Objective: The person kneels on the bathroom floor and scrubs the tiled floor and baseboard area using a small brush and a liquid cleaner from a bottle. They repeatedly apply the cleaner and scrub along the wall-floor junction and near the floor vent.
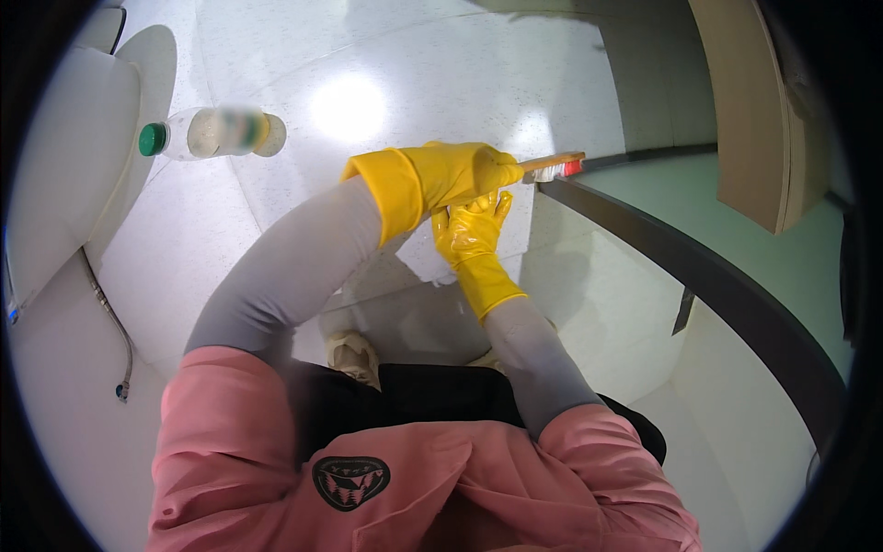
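Observation:
My left hand (pixel 476 169), in a yellow rubber glove, grips the wooden handle of a scrub brush (pixel 552 165). The brush head points right, with white bristles and a red tuft at its tip facing down. Just below the left wrist is my right hand (pixel 470 231), also gloved in yellow. Its glove looks wet, the fingers are spread and nothing is seen in them. Part of its fingertips is hidden by the left glove; whether the two gloves touch, I cannot tell. Both hands are over a pale speckled tile floor (pixel 310 183).
A clear plastic bottle (pixel 181 134) with a green cap is at upper left. Beside it is a white ceramic fixture (pixel 83 138), with a braided hose (pixel 107 300) below. A dark frame bar (pixel 662 248) curves down the right side, near a light brown box-like piece (pixel 748 124). My shoe (pixel 352 355) shows below.

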Demonstrator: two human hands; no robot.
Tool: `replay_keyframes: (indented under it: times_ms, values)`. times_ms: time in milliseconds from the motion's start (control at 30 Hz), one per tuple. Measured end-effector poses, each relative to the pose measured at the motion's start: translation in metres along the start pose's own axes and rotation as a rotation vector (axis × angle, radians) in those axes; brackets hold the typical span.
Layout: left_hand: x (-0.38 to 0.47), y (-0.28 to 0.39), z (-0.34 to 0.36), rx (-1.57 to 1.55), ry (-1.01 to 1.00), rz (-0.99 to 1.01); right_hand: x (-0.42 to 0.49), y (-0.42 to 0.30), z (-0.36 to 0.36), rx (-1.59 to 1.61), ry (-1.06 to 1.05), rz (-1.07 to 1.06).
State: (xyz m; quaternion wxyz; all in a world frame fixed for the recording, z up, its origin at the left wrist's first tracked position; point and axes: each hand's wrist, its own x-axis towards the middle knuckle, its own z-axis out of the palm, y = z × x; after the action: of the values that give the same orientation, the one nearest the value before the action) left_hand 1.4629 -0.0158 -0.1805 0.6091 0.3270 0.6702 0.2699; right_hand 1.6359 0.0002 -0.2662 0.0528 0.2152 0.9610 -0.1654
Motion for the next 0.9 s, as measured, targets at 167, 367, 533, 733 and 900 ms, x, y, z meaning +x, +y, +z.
replay_keyframes:
  times_ms: [167,367,533,733,900]
  values:
    - [-0.046,-0.010,-0.015,-0.461,-0.120,-0.191,-0.001,0.004,0.000,-0.081,0.006,0.020]
    - [-0.083,-0.051,-0.031,-0.542,-0.101,-0.109,-0.003,0.003,0.003,-0.092,-0.113,0.059]
    - [-0.072,-0.014,-0.027,-0.429,-0.001,-0.076,-0.002,0.003,0.002,-0.022,0.036,0.007]
    - [-0.022,-0.018,-0.014,-0.495,-0.121,-0.053,-0.002,0.006,0.006,-0.015,0.116,-0.046]
    - [0.003,-0.011,0.001,-0.629,-0.126,-0.111,-0.001,0.004,0.000,-0.034,-0.038,-0.014]
